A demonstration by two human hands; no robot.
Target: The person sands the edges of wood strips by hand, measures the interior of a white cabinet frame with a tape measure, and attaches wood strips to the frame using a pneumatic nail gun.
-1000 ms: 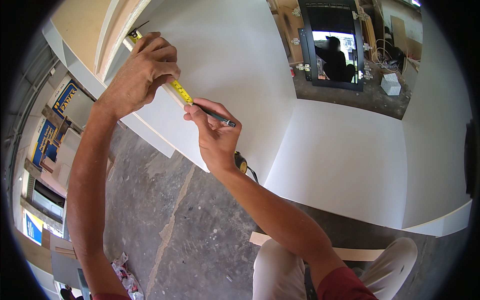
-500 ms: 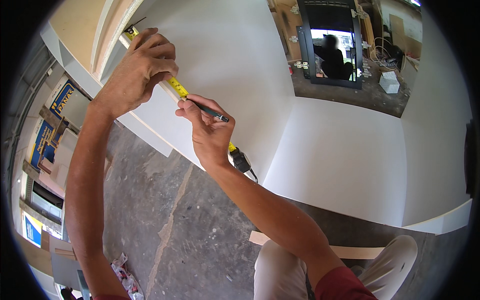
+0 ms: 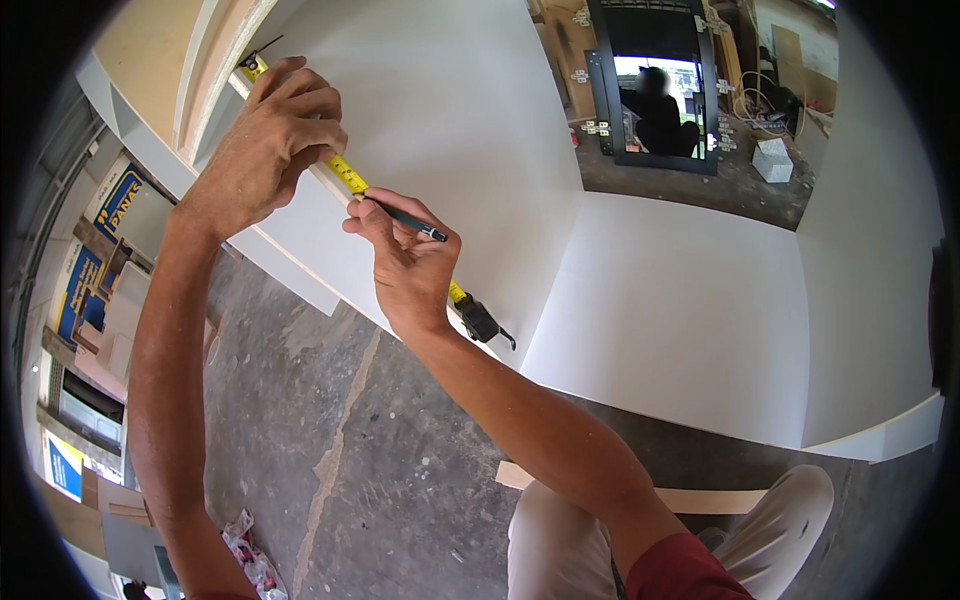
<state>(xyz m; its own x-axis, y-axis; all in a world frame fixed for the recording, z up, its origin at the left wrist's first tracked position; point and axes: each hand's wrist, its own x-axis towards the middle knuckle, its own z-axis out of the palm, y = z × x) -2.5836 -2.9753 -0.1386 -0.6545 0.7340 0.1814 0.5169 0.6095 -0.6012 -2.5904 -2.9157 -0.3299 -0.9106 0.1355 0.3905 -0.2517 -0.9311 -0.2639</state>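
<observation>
A yellow tape measure (image 3: 346, 174) lies stretched along the front edge of a white cabinet panel (image 3: 470, 120). Its hooked end is up at the far left by the plywood edge, and the black tape case (image 3: 477, 317) rests near the panel's lower corner. My left hand (image 3: 268, 140) curls over the blade and holds it down, with its fingertips partly hidden. Lower along the tape, my right hand (image 3: 412, 262) pinches a dark green pen or pencil (image 3: 418, 226), its tip at the blade's edge. Part of the blade runs hidden behind that hand.
A second white panel (image 3: 680, 320) adjoins on the right. Beyond it stands a black framed door (image 3: 655, 90) with a reflective pane, near a small white box (image 3: 772, 160). A wooden strip (image 3: 710, 501) lies by my knees, and a plastic bag (image 3: 252, 560) on the concrete floor (image 3: 390, 450).
The whole view has shifted slightly. Both hands keep nearly the same places on the tape and the pen; the strap at the tape case hangs at a slightly different angle.
</observation>
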